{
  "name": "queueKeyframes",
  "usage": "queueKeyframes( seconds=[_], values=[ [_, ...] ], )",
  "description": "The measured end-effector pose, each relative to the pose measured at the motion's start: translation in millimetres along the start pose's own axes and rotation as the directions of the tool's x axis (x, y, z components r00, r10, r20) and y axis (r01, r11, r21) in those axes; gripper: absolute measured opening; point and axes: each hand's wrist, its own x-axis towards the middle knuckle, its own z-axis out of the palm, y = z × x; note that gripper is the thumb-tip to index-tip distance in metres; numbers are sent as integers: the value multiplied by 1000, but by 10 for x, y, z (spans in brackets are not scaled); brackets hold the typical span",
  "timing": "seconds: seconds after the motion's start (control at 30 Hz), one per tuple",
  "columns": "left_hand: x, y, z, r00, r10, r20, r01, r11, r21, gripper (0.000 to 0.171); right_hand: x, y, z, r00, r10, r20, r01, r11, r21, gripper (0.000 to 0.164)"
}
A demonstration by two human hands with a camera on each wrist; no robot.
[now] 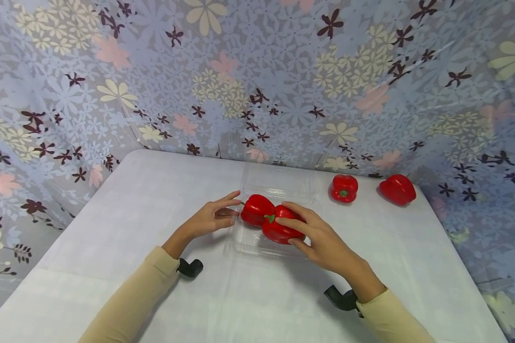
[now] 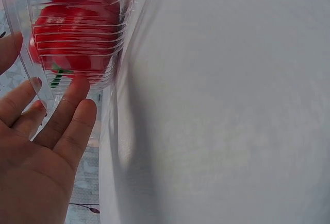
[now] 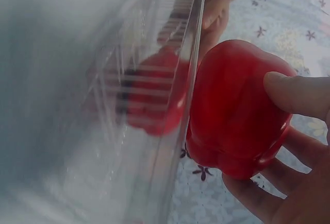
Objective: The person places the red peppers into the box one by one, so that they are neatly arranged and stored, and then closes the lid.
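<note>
A clear plastic box (image 1: 253,242) sits mid-table with its hinged lid (image 1: 279,178) folded back toward the wall. One red bell pepper (image 1: 257,208) with a green stem lies in its left part. My right hand (image 1: 326,240) grips a second red bell pepper (image 3: 237,105) over the box's right part, thumb on one side and fingers on the other. In the right wrist view this pepper is beside the box rim. My left hand (image 1: 206,219) is at the box's left side; its extended fingers (image 2: 69,110) rest against the ribbed wall, through which red pepper shows.
Two more red bell peppers stand at the back right of the white table, one (image 1: 344,188) nearer the lid and one (image 1: 397,189) near the right corner. A flowered curtain (image 1: 240,71) hangs behind the table. Black wrist mounts (image 1: 342,298) stick out by both sleeves.
</note>
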Motion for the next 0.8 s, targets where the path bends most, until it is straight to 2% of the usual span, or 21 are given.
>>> queueKeyframes(
  seconds=[0.2,0.4,0.8],
  values=[
    [0,6,10,1000,5,1,-5,1000,3,58,114,-69,133,1000,-30,3,30,999,34,63],
    [4,5,12,1000,8,3,-8,1000,20,58,203,-123,256,999,-26,23,25,999,49,59],
    [4,-9,14,1000,17,3,-17,999,33,57,260,-123,323,999,-4,34,1,998,66,57]
  ],
)
